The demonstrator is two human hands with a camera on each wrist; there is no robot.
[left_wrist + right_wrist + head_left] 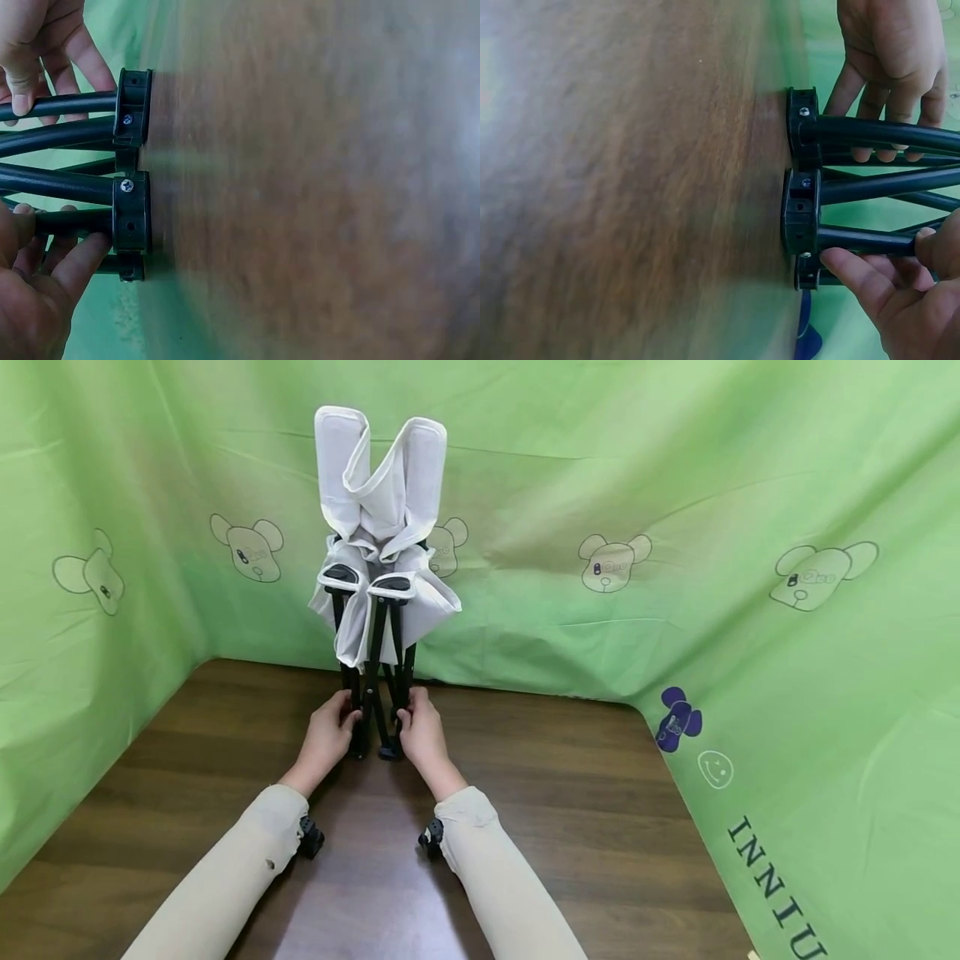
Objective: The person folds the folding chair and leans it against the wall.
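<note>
A folding chair [386, 510] with white fabric and black tubular legs [372, 668] stands upright, its legs drawn close together and its fabric bunched. My left hand [327, 727] holds a leg on the left side, low down near the feet. On the other side, my right hand [425, 732] grips a right leg at about the same height. In the left wrist view, the left thumb and fingers pinch a black tube just above a plastic foot [132, 214]. The right wrist view shows the right hand [915, 300] pinching a tube near another foot [801, 214].
The chair is near the back edge of a brown wood-grain table [570, 827]. Green cloth [540, 468] printed with bear heads hangs behind the table and along both sides. Small black devices [310, 837] are worn at both wrists over light sleeves.
</note>
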